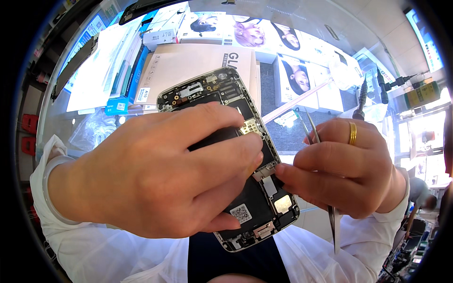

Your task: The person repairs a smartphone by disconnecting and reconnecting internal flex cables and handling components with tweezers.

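An opened smartphone (255, 203) is tilted in front of me, its circuit board, black battery and metal shields bare. My left hand (165, 170) lies across it from the left, fingers curled over the board near the middle; it hides the phone's left edge and whatever is under the fingertips. Between the fingers of my right hand (349, 165) is a pair of metal tweezers (334, 231), points upward and away from the phone. A fingertip of that hand touches the phone's right edge.
Beyond the phone, a glass counter holds a beige box (198, 61), white boxes with portraits (297, 75), blue boxes (127, 89) and a clear bag of white cable (94, 129). At right are a screwdriver (362, 99) and a yellow-green container (422, 95).
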### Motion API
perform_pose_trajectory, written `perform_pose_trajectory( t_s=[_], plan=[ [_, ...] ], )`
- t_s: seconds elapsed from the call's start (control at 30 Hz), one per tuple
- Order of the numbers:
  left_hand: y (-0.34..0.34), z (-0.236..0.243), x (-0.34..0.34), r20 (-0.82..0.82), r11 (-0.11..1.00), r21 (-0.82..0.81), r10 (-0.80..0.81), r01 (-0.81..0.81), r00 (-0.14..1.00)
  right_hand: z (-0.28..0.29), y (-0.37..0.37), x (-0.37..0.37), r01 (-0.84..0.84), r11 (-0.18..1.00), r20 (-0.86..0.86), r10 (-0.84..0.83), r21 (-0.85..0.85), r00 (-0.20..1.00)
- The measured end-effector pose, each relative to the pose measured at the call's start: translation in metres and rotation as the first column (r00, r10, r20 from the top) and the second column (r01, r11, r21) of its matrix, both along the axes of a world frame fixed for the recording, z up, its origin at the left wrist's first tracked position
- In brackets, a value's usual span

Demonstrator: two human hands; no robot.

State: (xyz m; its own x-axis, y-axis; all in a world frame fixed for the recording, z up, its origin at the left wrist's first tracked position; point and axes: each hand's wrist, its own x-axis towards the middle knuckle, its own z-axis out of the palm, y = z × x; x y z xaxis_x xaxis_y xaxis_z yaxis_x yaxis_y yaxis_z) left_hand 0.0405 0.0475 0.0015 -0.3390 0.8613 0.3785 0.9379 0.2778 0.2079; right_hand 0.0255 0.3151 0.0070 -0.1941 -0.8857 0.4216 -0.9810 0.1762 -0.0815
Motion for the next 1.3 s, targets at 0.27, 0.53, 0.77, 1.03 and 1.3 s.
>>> perform_pose_trajectory(
  t_s=[0.27, 0.53, 0.77, 1.03, 1.3],
  plan=[
    [-0.001, 0.000, -0.001, -0.018, 1.000, -0.004, -0.029, 0.029, 0.999, 0.005, -0.005, 0.010, 0.054, 0.998, 0.010, -0.054, 0.030, 0.999],
    [-0.002, 0.000, -0.001, -0.002, 0.999, -0.012, -0.031, 0.030, 1.000, 0.001, -0.008, 0.012, 0.023, 1.000, -0.097, -0.025, -0.017, 0.995],
    [-0.002, 0.000, 0.000, 0.012, 1.000, -0.011, -0.017, 0.017, 1.000, 0.001, -0.009, 0.012, 0.085, 0.996, 0.105, -0.082, -0.018, 0.991],
    [-0.001, -0.001, 0.000, -0.036, 1.000, -0.005, -0.010, 0.010, 0.999, 0.003, -0.007, 0.006, 0.078, 0.997, 0.189, -0.072, -0.024, 0.979],
    [-0.003, -0.003, -0.001, -0.023, 1.000, 0.013, -0.021, 0.021, 1.000, -0.006, -0.010, 0.010, 0.049, 0.995, 0.023, -0.047, -0.088, 0.999]
  ],
)
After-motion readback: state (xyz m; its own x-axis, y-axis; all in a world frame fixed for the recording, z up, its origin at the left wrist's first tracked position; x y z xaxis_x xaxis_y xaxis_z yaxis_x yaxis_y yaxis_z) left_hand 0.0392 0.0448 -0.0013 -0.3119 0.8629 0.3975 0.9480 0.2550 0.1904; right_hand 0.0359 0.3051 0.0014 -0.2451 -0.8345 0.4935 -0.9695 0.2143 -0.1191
